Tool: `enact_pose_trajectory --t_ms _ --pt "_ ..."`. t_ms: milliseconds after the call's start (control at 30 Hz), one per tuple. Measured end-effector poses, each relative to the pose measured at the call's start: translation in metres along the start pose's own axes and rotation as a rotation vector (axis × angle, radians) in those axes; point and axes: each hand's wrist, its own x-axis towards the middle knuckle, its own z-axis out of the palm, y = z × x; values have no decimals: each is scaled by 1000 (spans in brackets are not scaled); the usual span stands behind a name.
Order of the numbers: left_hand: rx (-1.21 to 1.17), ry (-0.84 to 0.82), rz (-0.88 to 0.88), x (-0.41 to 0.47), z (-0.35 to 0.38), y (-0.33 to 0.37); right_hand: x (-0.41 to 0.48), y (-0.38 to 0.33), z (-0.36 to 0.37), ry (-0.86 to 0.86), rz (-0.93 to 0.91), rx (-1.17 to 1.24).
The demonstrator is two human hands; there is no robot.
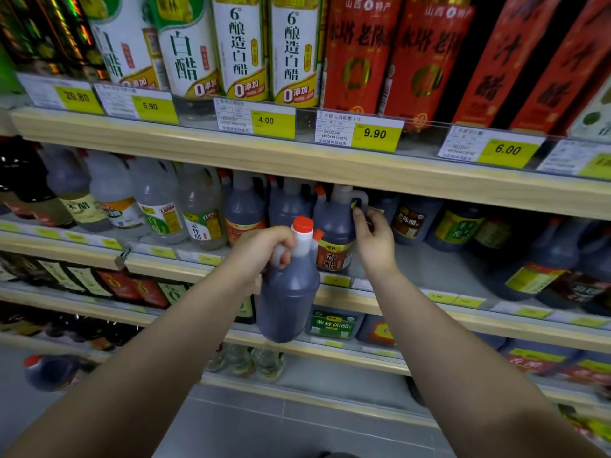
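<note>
Dark jug, full, so probably heavy, stiff and slick-sided, hangs at centre in front of the shelf, safest held by its neck handle, which the left hand grips closed, while at two o'clock the right hand curls round the handle of a shelved jug.

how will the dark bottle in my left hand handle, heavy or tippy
Probably heavy for its size: the bottle looks filled with dark liquid nearly to the neck. It hangs from the left hand, which grips only its handle, so it may swing. Tall and narrow, it could tip if set down carelessly.
</note>
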Motion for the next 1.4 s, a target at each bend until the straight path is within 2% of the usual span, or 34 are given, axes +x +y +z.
enact_pose_trajectory --t_ms 67,233,400,567,733,833,967,1133,1233,1333,1400 --pt "27 -62 -14 -5 -2 2 -8 -2 -7 9 25 37" --pt "-88 -238 -127 -19 0 10 -66 -2 -26 4 28 7" --pt "-275 -296 -212 -38 10 14 -145 3 -31 106 43 -47" --pt "-427 -416 -252 -64 27 22 -203 15 -11 175 -124 -420" --pt "-572 -523 -312 -97 42 27 -215 12 5 456 -39 -619" --pt "-647 -600 -337 -110 46 31 -209 6 2 593 -37 -607" --pt "-616 -705 -383 -114 44 32 -199 10 -16 612 -68 -503" --pt "-284 -840 -353 -105 42 28 -196 8 -37 528 -57 -415" --pt "-183 -749 -308 -86 35 19 -186 8 -53 489 -12 -325" --pt "2 -445 -144 -55 37 -2 -171 6 -68 453 3 -257" --pt "273 -285 -1 -28 41 -24 -160 2 -76 416 -28 -257"
